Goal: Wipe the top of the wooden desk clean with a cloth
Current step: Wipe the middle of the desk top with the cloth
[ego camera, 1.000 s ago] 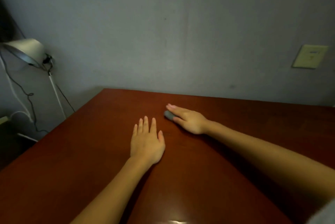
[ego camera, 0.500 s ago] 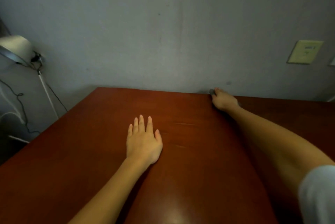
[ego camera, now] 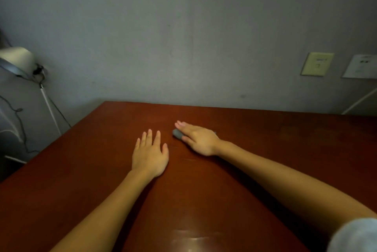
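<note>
The reddish-brown wooden desk [ego camera: 102, 170] fills the lower half of the head view. My left hand [ego camera: 150, 154] lies flat on it, palm down, fingers straight and holding nothing. Just to its right and a little farther back, my right hand [ego camera: 199, 139] presses flat on a small grey cloth [ego camera: 177, 133] with straight fingers. Only a bunched end of the cloth shows at the fingertips' near side; the rest is hidden under the hand.
A grey wall runs along the desk's far edge, with a yellowish wall plate [ego camera: 317, 63] and a white sheet [ego camera: 362, 67] at the right. Beyond the desk's left edge stand a lamp [ego camera: 18, 61] on a thin pole and hanging cables [ego camera: 20, 125].
My right hand slid with the cloth from the desk's far edge by the wall back toward me and leftward, ending beside my left hand. The left hand stayed put.
</note>
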`<state>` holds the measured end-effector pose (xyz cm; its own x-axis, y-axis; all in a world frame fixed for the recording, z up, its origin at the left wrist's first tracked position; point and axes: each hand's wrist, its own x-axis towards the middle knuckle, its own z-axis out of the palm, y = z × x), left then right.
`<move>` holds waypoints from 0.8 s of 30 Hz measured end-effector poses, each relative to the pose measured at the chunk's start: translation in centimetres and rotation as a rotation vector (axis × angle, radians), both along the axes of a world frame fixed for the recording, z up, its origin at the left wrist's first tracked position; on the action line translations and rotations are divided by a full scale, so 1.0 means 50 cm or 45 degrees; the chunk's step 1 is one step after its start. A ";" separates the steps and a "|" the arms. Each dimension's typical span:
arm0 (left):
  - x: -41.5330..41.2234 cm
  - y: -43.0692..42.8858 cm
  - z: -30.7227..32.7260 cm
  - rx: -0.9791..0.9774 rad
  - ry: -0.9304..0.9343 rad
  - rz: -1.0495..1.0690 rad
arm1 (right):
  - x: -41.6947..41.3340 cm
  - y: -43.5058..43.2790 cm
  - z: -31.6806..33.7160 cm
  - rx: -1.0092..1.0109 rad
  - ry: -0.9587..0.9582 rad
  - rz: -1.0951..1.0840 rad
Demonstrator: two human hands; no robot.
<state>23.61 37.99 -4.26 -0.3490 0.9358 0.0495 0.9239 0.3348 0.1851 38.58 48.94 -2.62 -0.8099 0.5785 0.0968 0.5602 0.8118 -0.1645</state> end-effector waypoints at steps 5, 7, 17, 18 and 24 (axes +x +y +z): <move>-0.004 -0.003 0.003 -0.021 0.007 -0.017 | 0.134 -0.068 0.005 -0.018 -0.027 0.082; -0.005 -0.004 0.003 -0.026 0.006 -0.029 | 0.191 -0.059 0.010 -0.051 -0.030 -0.001; -0.009 0.004 -0.009 0.016 0.034 -0.025 | 0.316 0.207 0.011 -0.093 0.052 -0.867; -0.010 0.007 -0.011 0.026 0.038 -0.017 | 0.303 0.230 0.009 -0.099 0.050 -0.866; -0.007 0.008 -0.012 0.073 0.035 0.003 | 0.198 0.302 0.007 -0.120 0.021 -0.691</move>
